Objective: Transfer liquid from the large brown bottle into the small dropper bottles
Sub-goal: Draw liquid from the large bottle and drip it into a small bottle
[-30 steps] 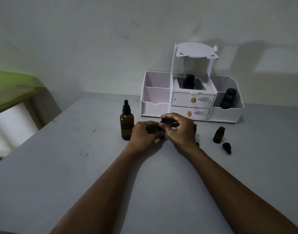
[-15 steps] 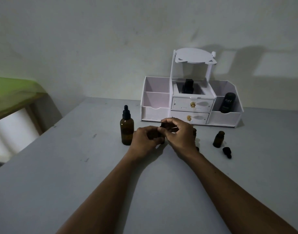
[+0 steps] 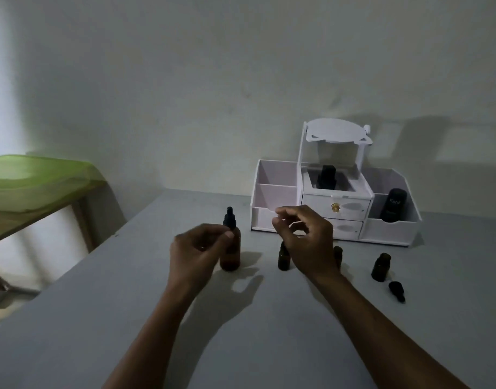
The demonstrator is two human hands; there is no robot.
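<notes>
The large brown glass bottle with a black dropper cap (image 3: pixel 230 252) is standing upright on the grey table (image 3: pixel 129 304), left of the middle, with its cap on. The left hand (image 3: pixel 197 248) is sitting at its near-left side with fingers curled and the thumb tip lying at the bottle's shoulder; I cannot tell whether it is actually gripping the glass. The right hand (image 3: pixel 305 240) is hanging over a small open brown dropper bottle (image 3: pixel 283 258), thumb and forefinger drawn together as if pinching. If they are holding anything, it is hidden.

The step in hand appears to be opening the large bottle. To do it well, the left hand should be wrapping the body low and firmly while the right is turning the cap, then drawing the pipette straight up. A second small brown bottle (image 3: pixel 338 252) is standing just behind the right wrist. A third (image 3: pixel 381 266) is standing further right beside a loose black dropper cap (image 3: pixel 397 290). A sweeping forearm could be tipping any of these over.
</notes>
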